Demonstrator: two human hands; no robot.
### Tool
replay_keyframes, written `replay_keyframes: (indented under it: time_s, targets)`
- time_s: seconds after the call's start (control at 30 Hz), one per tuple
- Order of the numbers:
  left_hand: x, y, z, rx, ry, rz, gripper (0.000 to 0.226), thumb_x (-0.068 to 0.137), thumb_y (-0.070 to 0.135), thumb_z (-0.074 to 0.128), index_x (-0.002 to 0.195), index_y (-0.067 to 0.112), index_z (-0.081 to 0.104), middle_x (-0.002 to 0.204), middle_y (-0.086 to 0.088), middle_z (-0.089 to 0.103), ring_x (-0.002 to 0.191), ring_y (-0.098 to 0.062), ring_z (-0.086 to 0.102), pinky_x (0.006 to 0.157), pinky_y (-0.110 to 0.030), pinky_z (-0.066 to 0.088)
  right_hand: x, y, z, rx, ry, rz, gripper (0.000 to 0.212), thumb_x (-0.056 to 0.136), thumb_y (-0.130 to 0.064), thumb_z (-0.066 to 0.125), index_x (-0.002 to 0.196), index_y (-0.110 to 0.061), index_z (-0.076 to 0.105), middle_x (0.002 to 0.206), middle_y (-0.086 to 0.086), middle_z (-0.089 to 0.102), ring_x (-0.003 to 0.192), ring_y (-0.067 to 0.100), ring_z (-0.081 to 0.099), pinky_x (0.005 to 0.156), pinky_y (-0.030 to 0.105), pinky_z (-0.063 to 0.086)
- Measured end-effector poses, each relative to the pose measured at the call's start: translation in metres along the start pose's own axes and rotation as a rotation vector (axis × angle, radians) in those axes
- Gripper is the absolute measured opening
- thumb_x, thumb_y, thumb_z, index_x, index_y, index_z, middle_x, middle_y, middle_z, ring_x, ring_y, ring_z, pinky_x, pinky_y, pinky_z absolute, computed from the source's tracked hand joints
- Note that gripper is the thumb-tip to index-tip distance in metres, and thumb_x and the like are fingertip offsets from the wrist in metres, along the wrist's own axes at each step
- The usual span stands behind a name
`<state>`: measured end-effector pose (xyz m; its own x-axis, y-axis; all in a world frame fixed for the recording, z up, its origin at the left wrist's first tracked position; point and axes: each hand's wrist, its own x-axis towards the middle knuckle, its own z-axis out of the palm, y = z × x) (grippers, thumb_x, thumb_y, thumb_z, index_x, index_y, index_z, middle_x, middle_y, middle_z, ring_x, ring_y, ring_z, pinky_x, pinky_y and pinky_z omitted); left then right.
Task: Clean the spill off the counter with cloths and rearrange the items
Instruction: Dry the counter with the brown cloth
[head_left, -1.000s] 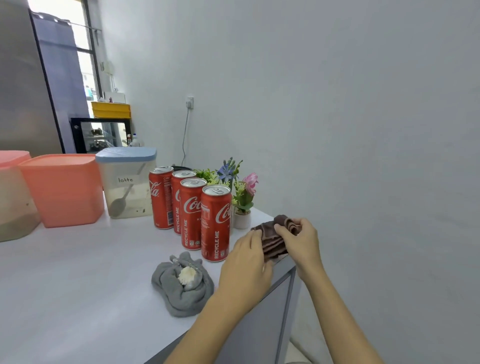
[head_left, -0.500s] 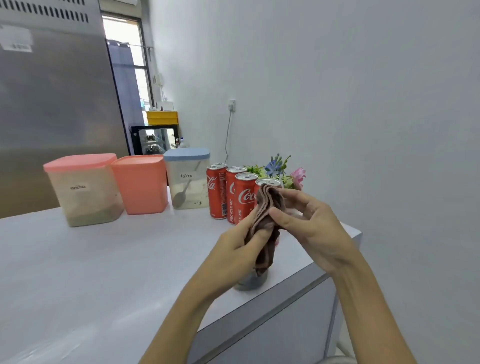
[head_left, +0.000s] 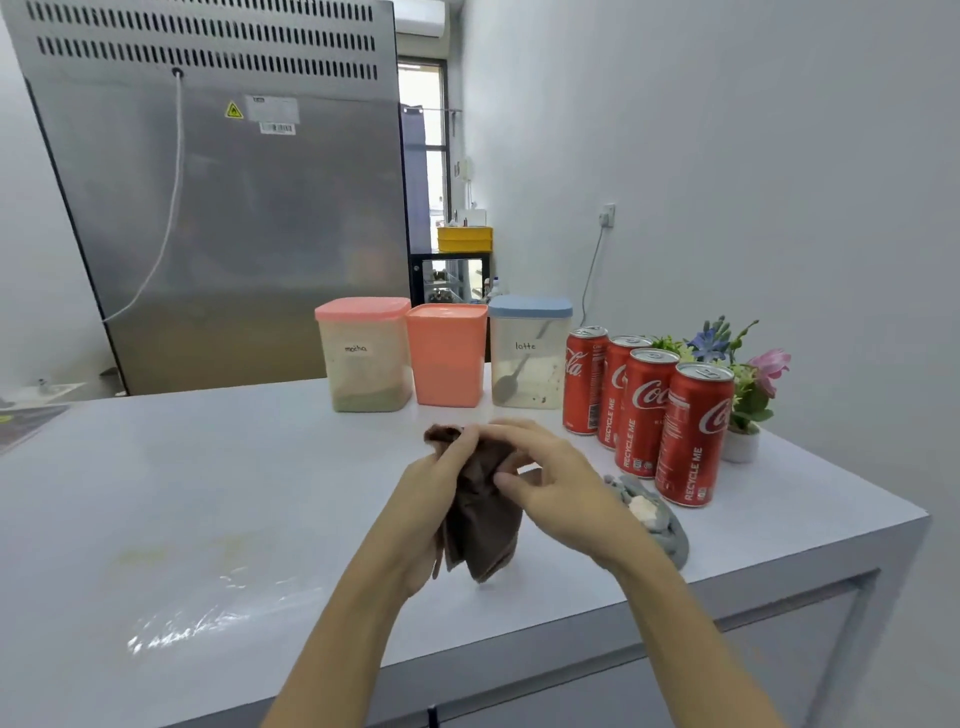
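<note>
A brown cloth (head_left: 483, 525) hangs above the white counter (head_left: 218, 493), held between both hands. My left hand (head_left: 431, 499) grips its left side and top corner. My right hand (head_left: 550, 478) pinches its upper right part with thumb and fingers. A wet, faintly yellowish spill (head_left: 182, 587) glistens on the counter at the front left. A grey cloth (head_left: 660, 519) with a whitish lump on it lies crumpled behind my right wrist, partly hidden. Several red cola cans (head_left: 644, 410) stand in a diagonal row at the right.
Three tubs stand at the back: a "mocha" tub (head_left: 363, 358), a salmon tub (head_left: 447, 353) and a "latte" tub (head_left: 527, 353) with a spoon inside. A small potted flower (head_left: 743, 384) sits behind the cans. A steel fridge (head_left: 223, 197) rises behind. The counter's right edge (head_left: 904, 525) drops off.
I lifted the brown cloth off the counter's right corner and carried it left, over the middle. My view swung left, bringing the fridge and the spill into sight.
</note>
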<state>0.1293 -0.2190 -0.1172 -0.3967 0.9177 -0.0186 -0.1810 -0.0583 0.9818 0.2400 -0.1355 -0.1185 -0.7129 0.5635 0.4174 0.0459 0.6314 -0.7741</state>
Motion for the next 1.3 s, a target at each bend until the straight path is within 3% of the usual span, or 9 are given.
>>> replay_keyframes:
  time_s: [0.2,0.27,0.43,0.63,0.7,0.77,0.87,0.97,1.3]
  targets:
    - [0.004,0.003,-0.015,-0.095,0.2,-0.082,0.029,0.095,0.029,0.046,0.093,0.009,0.067,0.086,-0.015,0.073,0.084,-0.027,0.067,0.082,-0.039,0.054,-0.001,0.01,0.018,0.006,0.176,-0.04,0.026,0.084,0.005,0.056,0.089,-0.017,0.068,0.099,-0.009,0.055,0.079,0.004,0.056,0.075,0.018,0.051]
    - [0.01,0.01,-0.024,0.057,0.298,-0.082,0.028,0.092,0.035,0.05,0.095,0.012,0.067,0.09,-0.014,0.071,0.084,-0.028,0.066,0.071,-0.036,0.056,-0.005,0.014,0.009,0.219,0.121,0.001,0.027,0.087,0.008,0.05,0.089,-0.015,0.064,0.104,-0.009,0.062,0.085,0.008,0.059,0.075,0.019,0.05]
    - [0.026,0.033,-0.043,0.615,0.299,0.17,0.034,0.087,0.048,0.055,0.085,0.02,0.072,0.092,0.004,0.068,0.088,-0.012,0.061,0.088,-0.034,0.049,-0.021,0.016,-0.019,0.633,-0.068,0.119,0.03,0.082,0.015,0.039,0.093,-0.007,0.055,0.108,0.001,0.069,0.097,0.014,0.062,0.075,0.025,0.046]
    - [0.059,0.031,-0.055,1.247,0.349,0.25,0.043,0.086,0.054,0.052,0.107,0.018,0.066,0.103,0.001,0.067,0.087,-0.014,0.056,0.077,-0.031,0.046,-0.032,0.02,-0.019,-0.256,0.047,0.344,0.045,0.083,0.012,0.036,0.08,-0.019,0.068,0.106,0.007,0.067,0.101,0.023,0.061,0.084,0.025,0.048]
    - [0.058,0.029,-0.061,1.21,0.367,0.26,0.042,0.089,0.051,0.05,0.112,0.018,0.062,0.105,0.001,0.065,0.089,-0.013,0.054,0.079,-0.03,0.044,-0.029,0.012,-0.011,-0.392,0.069,0.265,0.035,0.089,0.001,0.042,0.093,-0.023,0.067,0.114,0.0,0.061,0.095,0.009,0.056,0.082,0.023,0.041]
    - [0.052,0.028,-0.066,1.193,0.331,0.251,0.037,0.089,0.049,0.05,0.11,0.02,0.062,0.103,0.003,0.064,0.091,-0.013,0.055,0.081,-0.03,0.045,-0.016,0.014,0.006,-0.484,-0.009,0.119,0.025,0.096,-0.018,0.045,0.113,-0.025,0.061,0.128,-0.006,0.055,0.117,0.009,0.048,0.098,0.022,0.032]
    - [0.033,0.025,-0.083,1.188,0.252,0.161,0.032,0.087,0.049,0.053,0.104,0.024,0.065,0.102,0.006,0.064,0.097,-0.012,0.058,0.083,-0.03,0.047,0.007,0.035,0.043,-0.715,-0.338,0.12,0.048,0.099,-0.046,0.028,0.145,-0.034,0.028,0.158,-0.004,0.017,0.146,0.017,0.008,0.119,0.041,0.002]
    - [0.005,0.025,-0.121,1.138,0.316,0.121,0.028,0.088,0.046,0.055,0.102,0.025,0.067,0.101,0.008,0.065,0.097,-0.011,0.058,0.082,-0.028,0.048,0.029,0.055,0.069,-0.764,-0.432,0.216,0.054,0.098,-0.051,0.016,0.15,-0.037,0.008,0.16,-0.005,-0.004,0.147,0.02,-0.012,0.119,0.043,-0.007]
    - [-0.056,0.018,-0.2,1.081,0.677,0.099,0.024,0.093,0.032,0.049,0.104,0.02,0.066,0.099,0.009,0.061,0.094,-0.009,0.051,0.082,-0.025,0.038,0.044,0.001,0.168,-0.747,-0.531,-0.014,0.065,0.093,-0.061,0.02,0.151,-0.031,0.009,0.16,-0.003,0.001,0.147,0.022,-0.009,0.119,0.04,-0.005]
